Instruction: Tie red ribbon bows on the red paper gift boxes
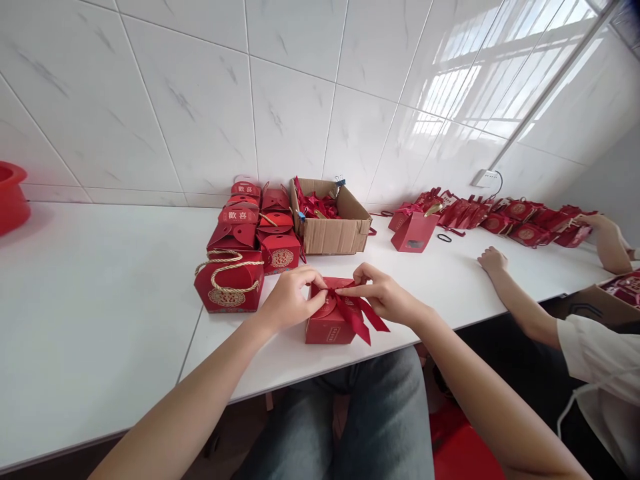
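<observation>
A small red gift box point(330, 330) stands on the white table near its front edge. On its top lies a red ribbon point(357, 323) whose two tails hang toward me over the right front side. My left hand point(295, 297) pinches the ribbon at the knot from the left. From the right, my right hand point(383, 293) has thumb and fingers closed on the ribbon's loop, with a fingertip at the knot. The fingers partly cover the knot. Left of my left hand sits a red gift box with gold rope handles point(227, 283).
Red gift boxes point(283, 243) are stacked behind. A cardboard box point(335, 235) holds red ribbons. A tall red box point(416, 232) and several red packages point(530, 233) stand right, near a co-worker's hand point(493, 260). A red basin point(13, 200) is far left.
</observation>
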A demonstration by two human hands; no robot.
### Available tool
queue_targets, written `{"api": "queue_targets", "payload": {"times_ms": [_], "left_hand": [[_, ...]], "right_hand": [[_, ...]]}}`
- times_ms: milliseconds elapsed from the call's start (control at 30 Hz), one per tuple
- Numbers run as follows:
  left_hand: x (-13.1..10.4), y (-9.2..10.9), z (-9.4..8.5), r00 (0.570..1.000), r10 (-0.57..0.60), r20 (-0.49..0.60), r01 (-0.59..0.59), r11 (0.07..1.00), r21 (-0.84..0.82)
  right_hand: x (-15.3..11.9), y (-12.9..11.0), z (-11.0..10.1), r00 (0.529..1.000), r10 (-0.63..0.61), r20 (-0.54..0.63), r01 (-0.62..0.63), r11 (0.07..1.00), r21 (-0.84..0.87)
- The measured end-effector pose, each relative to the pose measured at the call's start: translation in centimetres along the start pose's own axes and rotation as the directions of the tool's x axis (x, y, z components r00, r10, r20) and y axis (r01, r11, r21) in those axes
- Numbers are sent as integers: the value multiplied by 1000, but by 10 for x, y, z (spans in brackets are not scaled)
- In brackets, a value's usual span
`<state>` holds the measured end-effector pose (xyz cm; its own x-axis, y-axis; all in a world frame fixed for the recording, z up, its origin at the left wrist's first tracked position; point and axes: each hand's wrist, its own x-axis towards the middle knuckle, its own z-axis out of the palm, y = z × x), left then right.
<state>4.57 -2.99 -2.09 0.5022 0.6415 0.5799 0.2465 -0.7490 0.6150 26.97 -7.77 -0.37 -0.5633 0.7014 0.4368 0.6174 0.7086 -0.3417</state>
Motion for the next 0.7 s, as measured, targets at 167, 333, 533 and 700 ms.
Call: {"api": "queue_targets", "payload": {"times_ms": [167, 333, 533, 700], "left_hand": [[0, 0, -7, 999, -7, 33, 6, 999, 46], [0, 0, -11, 997, -22, 76, 16, 998, 68], [2, 1, -6, 988, -11, 151, 2, 998, 59], [2, 4, -5, 978, -48, 201, 50, 999, -5]], "right_hand": [[-10, 8, 1, 996, 55, 63, -55, 998, -8], [-18, 10, 1, 995, 33, 91, -35, 999, 13], [-14, -2, 2, 995, 90, -54, -83, 990, 112], [-8, -2, 9, 976, 104, -190, -86, 991, 100]]}}
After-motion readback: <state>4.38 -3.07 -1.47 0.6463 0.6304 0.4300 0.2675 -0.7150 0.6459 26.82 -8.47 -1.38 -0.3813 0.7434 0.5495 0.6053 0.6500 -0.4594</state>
